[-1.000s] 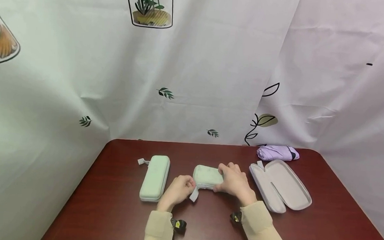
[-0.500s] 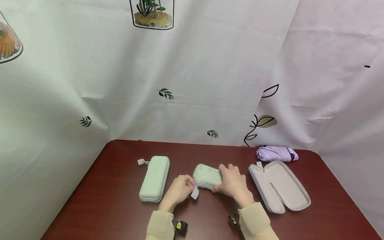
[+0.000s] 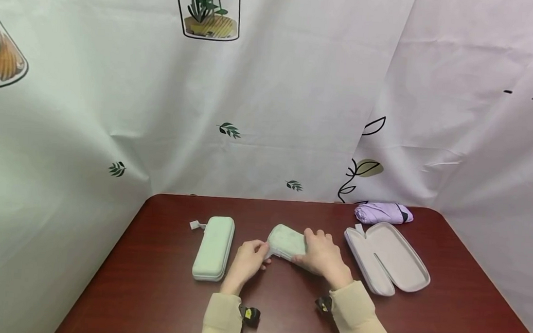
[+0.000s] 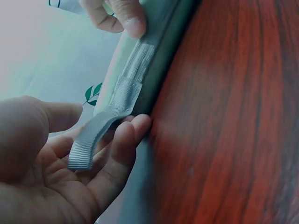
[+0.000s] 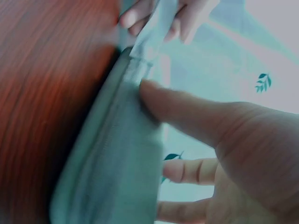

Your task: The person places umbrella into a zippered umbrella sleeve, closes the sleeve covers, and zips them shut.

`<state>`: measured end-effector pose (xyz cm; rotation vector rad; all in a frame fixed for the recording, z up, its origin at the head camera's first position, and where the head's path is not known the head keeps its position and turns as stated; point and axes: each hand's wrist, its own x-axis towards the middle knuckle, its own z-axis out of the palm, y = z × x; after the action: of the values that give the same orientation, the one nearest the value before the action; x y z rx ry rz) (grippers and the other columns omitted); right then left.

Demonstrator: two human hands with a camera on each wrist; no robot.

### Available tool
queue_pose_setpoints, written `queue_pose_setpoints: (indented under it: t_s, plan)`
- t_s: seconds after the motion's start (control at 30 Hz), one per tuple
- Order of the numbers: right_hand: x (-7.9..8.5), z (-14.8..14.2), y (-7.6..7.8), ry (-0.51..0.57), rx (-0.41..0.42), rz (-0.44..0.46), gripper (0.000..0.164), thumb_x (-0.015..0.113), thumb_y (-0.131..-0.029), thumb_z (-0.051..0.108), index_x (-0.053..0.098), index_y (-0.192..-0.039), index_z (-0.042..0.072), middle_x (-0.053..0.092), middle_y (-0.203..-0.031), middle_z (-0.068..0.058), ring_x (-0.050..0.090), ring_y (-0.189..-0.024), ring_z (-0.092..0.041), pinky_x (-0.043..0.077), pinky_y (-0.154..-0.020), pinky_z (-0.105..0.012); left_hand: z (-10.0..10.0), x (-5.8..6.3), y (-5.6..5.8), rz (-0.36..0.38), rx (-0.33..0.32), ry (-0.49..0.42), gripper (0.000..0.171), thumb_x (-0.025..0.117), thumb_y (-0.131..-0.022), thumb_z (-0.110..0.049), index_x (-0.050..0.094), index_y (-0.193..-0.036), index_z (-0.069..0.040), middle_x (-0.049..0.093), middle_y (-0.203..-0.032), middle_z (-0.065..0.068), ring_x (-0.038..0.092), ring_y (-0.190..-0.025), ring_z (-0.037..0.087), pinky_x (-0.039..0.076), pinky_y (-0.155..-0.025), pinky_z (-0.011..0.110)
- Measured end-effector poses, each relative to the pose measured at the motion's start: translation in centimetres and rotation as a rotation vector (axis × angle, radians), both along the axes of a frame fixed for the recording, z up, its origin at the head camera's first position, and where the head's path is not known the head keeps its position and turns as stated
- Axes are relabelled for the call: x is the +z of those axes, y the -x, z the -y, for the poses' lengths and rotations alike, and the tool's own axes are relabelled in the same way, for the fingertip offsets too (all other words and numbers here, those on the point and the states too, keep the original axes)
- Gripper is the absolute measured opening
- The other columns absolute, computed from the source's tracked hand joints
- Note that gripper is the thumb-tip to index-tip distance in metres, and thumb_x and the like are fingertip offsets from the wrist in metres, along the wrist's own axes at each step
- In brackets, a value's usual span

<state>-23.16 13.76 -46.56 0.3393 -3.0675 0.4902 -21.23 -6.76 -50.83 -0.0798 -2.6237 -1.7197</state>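
A small pale green zip case [image 3: 284, 240] lies on the table between the hands. My right hand [image 3: 323, 253] grips its right end, thumb on the zipped side in the right wrist view and fingers over the far side. A ribbed grey strap [image 4: 105, 121] sticks out from the end of the zip. My left hand [image 3: 248, 260] is at this strap, its fingers bent loosely beneath. In the left wrist view the strap lies across the fingers [image 4: 122, 147], and the thumb stands a little apart from it. The case's underside is hidden.
A longer green case [image 3: 213, 248] lies closed to the left, its strap pointing left. At the right an unfolded case [image 3: 399, 258] shows its pale lining. Behind that lies a rolled lilac bundle [image 3: 379, 213]. A printed white curtain [image 3: 270, 110] hangs behind the dark red table [image 3: 156, 282].
The small case has turned, its left end swinging slightly away from me and its right end nearer. My left fingers have come to the strap, lifting it. My right hand keeps its grip.
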Motion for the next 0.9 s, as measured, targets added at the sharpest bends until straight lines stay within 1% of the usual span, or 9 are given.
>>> queue_pose_setpoints:
  t_s: [0.07, 0.2, 0.3, 0.4, 0.57, 0.7, 0.83, 0.9]
  plan:
    - [0.3, -0.1, -0.1, 0.011, -0.003, 0.015, 0.063, 0.084, -0.069, 0.043, 0.056, -0.111, 0.006, 0.057, -0.097, -0.016, 0.055, -0.091, -0.036, 0.048, -0.067, -0.052, -0.2, -0.2, 0.1, 0.004, 0.016, -0.013, 0.023, 0.054, -0.099, -0.017, 0.069, -0.102, 0.000, 0.071, -0.075, 0.008, 0.066, -0.057, 0.017, 0.053, -0.059, 0.029]
    - [0.7, -0.4, 0.0, 0.018, -0.012, 0.044, 0.059, 0.084, -0.069, 0.043, 0.060, -0.108, 0.005, 0.060, -0.094, -0.014, 0.058, -0.088, -0.033, 0.048, -0.069, -0.050, -0.8, -0.3, 0.4, 0.000, 0.032, -0.036, 0.019, 0.056, -0.098, -0.011, 0.067, -0.104, 0.003, 0.071, -0.077, 0.011, 0.067, -0.058, 0.019, 0.054, -0.061, 0.031]
    - [0.8, -0.8, 0.2, 0.013, -0.012, 0.043, 0.055, 0.084, -0.070, 0.043, 0.063, -0.103, 0.005, 0.062, -0.090, -0.012, 0.059, -0.084, -0.031, 0.048, -0.068, -0.049, -1.4, -0.2, 0.7, -0.009, 0.040, -0.038, 0.017, 0.056, -0.098, -0.008, 0.067, -0.104, 0.004, 0.071, -0.077, 0.012, 0.068, -0.059, 0.019, 0.054, -0.061, 0.030]
    - [0.8, -1.2, 0.3, 0.018, -0.010, 0.036, 0.051, 0.083, -0.072, 0.042, 0.066, -0.102, 0.005, 0.064, -0.089, -0.011, 0.061, -0.082, -0.030, 0.048, -0.066, -0.048, -1.9, 0.0, 1.2, -0.024, 0.059, -0.026, 0.017, 0.055, -0.099, -0.007, 0.067, -0.103, 0.004, 0.071, -0.076, 0.011, 0.068, -0.059, 0.019, 0.054, -0.061, 0.029]
    - [1.0, -1.5, 0.5, 0.053, 0.003, 0.047, 0.044, 0.081, -0.076, 0.038, 0.068, -0.104, 0.006, 0.066, -0.091, -0.009, 0.062, -0.077, -0.028, 0.048, -0.063, -0.045, -1.9, 0.5, 2.2, -0.043, 0.074, 0.025, 0.016, 0.054, -0.098, -0.005, 0.068, -0.101, 0.004, 0.070, -0.073, 0.011, 0.068, -0.058, 0.018, 0.054, -0.060, 0.028]
    - [1.1, -1.2, 0.5, 0.099, 0.033, 0.051, 0.043, 0.081, -0.077, 0.034, 0.070, -0.106, 0.005, 0.069, -0.094, -0.010, 0.063, -0.079, -0.029, 0.050, -0.068, -0.045, -1.5, 0.9, 3.1, -0.042, 0.072, 0.079, 0.017, 0.053, -0.098, -0.005, 0.068, -0.102, 0.003, 0.069, -0.074, 0.011, 0.068, -0.060, 0.018, 0.053, -0.060, 0.029]
    - [0.7, -0.6, 0.4, 0.157, 0.075, 0.062, 0.042, 0.080, -0.079, 0.032, 0.070, -0.107, 0.002, 0.069, -0.096, -0.012, 0.064, -0.081, -0.027, 0.050, -0.073, -0.043, -1.3, 1.3, 3.5, -0.050, 0.084, 0.145, 0.018, 0.051, -0.099, -0.005, 0.067, -0.102, 0.002, 0.067, -0.077, 0.010, 0.067, -0.062, 0.017, 0.051, -0.059, 0.030]
    - [0.4, -0.4, 0.3, 0.182, 0.087, 0.072, 0.039, 0.079, -0.079, 0.032, 0.070, -0.101, 0.002, 0.068, -0.090, -0.011, 0.062, -0.077, -0.025, 0.050, -0.070, -0.042, -1.4, 1.4, 3.5, -0.051, 0.091, 0.175, 0.018, 0.050, -0.099, -0.005, 0.067, -0.101, 0.001, 0.066, -0.076, 0.009, 0.066, -0.062, 0.017, 0.050, -0.059, 0.030]
